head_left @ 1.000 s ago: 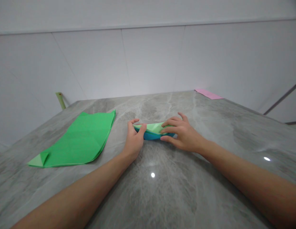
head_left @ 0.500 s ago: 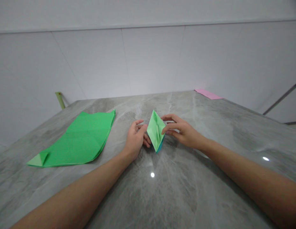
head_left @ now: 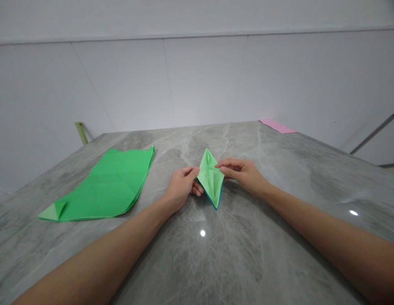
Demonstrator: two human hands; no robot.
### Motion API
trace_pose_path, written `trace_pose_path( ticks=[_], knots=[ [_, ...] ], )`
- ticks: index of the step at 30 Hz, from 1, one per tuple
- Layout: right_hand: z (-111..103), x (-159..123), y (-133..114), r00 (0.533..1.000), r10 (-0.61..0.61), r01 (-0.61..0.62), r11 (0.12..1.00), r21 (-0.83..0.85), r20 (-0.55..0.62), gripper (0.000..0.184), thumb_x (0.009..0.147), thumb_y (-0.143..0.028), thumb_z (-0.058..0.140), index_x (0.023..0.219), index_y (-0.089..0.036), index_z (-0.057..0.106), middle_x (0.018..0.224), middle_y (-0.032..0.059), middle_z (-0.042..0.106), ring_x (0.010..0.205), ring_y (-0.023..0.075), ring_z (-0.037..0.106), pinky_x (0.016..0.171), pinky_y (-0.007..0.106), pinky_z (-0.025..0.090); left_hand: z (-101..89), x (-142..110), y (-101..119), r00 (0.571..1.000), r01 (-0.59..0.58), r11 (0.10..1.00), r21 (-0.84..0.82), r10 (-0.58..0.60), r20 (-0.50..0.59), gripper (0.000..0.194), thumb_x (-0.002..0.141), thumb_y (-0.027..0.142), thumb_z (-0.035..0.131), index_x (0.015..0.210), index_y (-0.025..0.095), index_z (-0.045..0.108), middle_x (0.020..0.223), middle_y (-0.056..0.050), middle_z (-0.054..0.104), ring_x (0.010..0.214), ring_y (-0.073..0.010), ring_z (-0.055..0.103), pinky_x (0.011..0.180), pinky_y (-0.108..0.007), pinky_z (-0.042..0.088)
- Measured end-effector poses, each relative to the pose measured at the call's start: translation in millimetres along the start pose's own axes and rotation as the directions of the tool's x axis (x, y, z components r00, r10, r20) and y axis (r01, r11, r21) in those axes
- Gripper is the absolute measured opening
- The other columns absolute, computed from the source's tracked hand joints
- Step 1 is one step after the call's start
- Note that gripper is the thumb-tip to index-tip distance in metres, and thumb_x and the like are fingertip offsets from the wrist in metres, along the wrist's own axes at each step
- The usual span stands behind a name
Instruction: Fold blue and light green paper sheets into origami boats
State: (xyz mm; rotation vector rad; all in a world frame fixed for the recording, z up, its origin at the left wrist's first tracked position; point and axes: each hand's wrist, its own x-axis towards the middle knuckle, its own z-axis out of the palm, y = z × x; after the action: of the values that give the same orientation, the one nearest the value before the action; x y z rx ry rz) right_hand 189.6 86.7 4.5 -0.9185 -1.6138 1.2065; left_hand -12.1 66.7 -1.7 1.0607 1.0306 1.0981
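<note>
A light green folded paper (head_left: 211, 180), diamond-shaped with creases down its middle and a darker teal edge beneath, is held between my two hands over the table. My left hand (head_left: 181, 186) pinches its left corner, thumb on top and the other fingers curled below. At the right corner, my right hand (head_left: 243, 173) has the thumb and fingertips closed on the paper's edge. The underside of the folded paper is hidden.
To the left lies a stack of green paper sheets (head_left: 111, 182) with one corner folded over. A pink paper (head_left: 277, 126) rests at the far right edge of the grey marble table (head_left: 203, 267). Behind the table stands a white wall (head_left: 199, 80).
The folded paper has turned to face up more and looks wider, its lower tip shifting right. My left thumb has come onto its left corner, and my right fingers have closed at its right edge.
</note>
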Motion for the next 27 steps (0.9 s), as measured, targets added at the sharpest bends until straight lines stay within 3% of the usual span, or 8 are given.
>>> trace_pose_path(
  ticks=[4, 7, 13, 19, 22, 24, 27],
  knots=[
    [6.7, -0.7, 1.0, 0.981, 0.192, -0.182, 0.941, 0.286, -0.008, 0.03, 0.071, -0.03, 0.078, 0.094, -0.018, 0.063, 0.083, 0.0006, 0.066, 0.071, 0.0125, 0.064, 0.067, 0.026, 0.053, -0.3, -0.2, -1.4, 0.999, 0.009, 1.0, 0.026, -0.01, 0.037, 0.029, 0.083, 0.037, 0.062, 0.091, 0.01, 0.064, 0.047, 0.0, 0.058, 0.037, -0.0097, 0.053, 0.036, -0.016, 0.04],
    [7.5, -1.4, -1.6, 0.952, 0.304, -0.288, 0.877, 0.385, 0.02, 0.033, 0.07, -0.023, 0.078, 0.097, -0.019, 0.06, 0.082, 0.0009, 0.067, 0.067, 0.0117, 0.063, 0.061, 0.024, 0.054, -1.1, 0.4, -2.1, 0.999, 0.002, 0.999, 0.046, -0.004, 0.049, 0.028, 0.085, 0.036, 0.06, 0.091, 0.009, 0.064, 0.047, 0.0, 0.058, 0.038, -0.0099, 0.053, 0.036, -0.016, 0.041],
    [5.0, 0.2, -1.9, 0.924, 0.38, -0.374, 0.861, 0.346, 0.052, 0.023, 0.073, -0.016, 0.074, 0.093, -0.015, 0.063, 0.078, 0.0034, 0.067, 0.062, 0.0115, 0.063, 0.057, 0.022, 0.056, -1.7, 1.1, -0.7, 0.999, 0.016, 0.996, 0.084, -0.02, 0.043, 0.029, 0.086, 0.035, 0.061, 0.097, 0.008, 0.063, 0.045, 0.002, 0.057, 0.037, -0.0099, 0.053, 0.036, -0.016, 0.04],
    [4.1, 0.6, 1.5, 0.921, 0.387, -0.386, 0.879, 0.281, 0.055, 0.022, 0.076, -0.02, 0.07, 0.095, -0.016, 0.06, 0.078, 0.004, 0.065, 0.063, 0.0123, 0.061, 0.059, 0.025, 0.058, -0.1, 0.9, -0.4, 1.0, 0.021, 0.995, 0.096, -0.023, 0.012, 0.022, 0.088, 0.027, 0.056, 0.097, 0.008, 0.063, 0.046, 0.001, 0.057, 0.037, -0.01, 0.053, 0.036, -0.016, 0.04],
    [3.0, -2.1, -0.4, 0.963, 0.267, -0.27, 0.945, 0.186, 0.045, 0.032, 0.081, -0.031, 0.066, 0.109, -0.02, 0.055, 0.077, 0.0009, 0.06, 0.063, 0.0134, 0.061, 0.059, 0.03, 0.058, 0.5, 2.1, -3.3, 0.999, 0.006, 0.996, 0.084, -0.003, -0.036, 0.022, 0.089, 0.028, 0.053, 0.086, 0.009, 0.064, 0.048, -0.001, 0.059, 0.039, -0.0104, 0.054, 0.035, -0.016, 0.041],
    [0.1, -4.4, -2.9, 0.986, 0.104, -0.11, 0.993, 0.038, 0.128, 0.037, 0.083, -0.036, 0.063, 0.116, -0.023, 0.054, 0.083, 0.0008, 0.058, 0.065, 0.0143, 0.06, 0.059, 0.033, 0.058, 0.8, 2.9, -5.7, 0.996, -0.03, 0.997, 0.066, 0.035, -0.085, 0.021, 0.087, 0.028, 0.056, 0.081, 0.01, 0.064, 0.053, -0.002, 0.061, 0.042, -0.0107, 0.056, 0.038, -0.017, 0.044],
    [-6.8, -5.4, -6.2, 0.953, -0.116, 0.201, 0.933, -0.297, 0.279, 0.03, 0.082, -0.031, 0.063, 0.111, -0.023, 0.062, 0.088, 0.0028, 0.055, 0.072, 0.0152, 0.057, 0.061, 0.03, 0.053, 1.9, 3.6, -8.0, 0.986, -0.101, 0.994, 0.039, 0.105, -0.13, 0.015, 0.083, 0.024, 0.06, 0.083, 0.01, 0.066, 0.065, -0.005, 0.066, 0.052, -0.0124, 0.061, 0.045, -0.021, 0.051]
  ],
)
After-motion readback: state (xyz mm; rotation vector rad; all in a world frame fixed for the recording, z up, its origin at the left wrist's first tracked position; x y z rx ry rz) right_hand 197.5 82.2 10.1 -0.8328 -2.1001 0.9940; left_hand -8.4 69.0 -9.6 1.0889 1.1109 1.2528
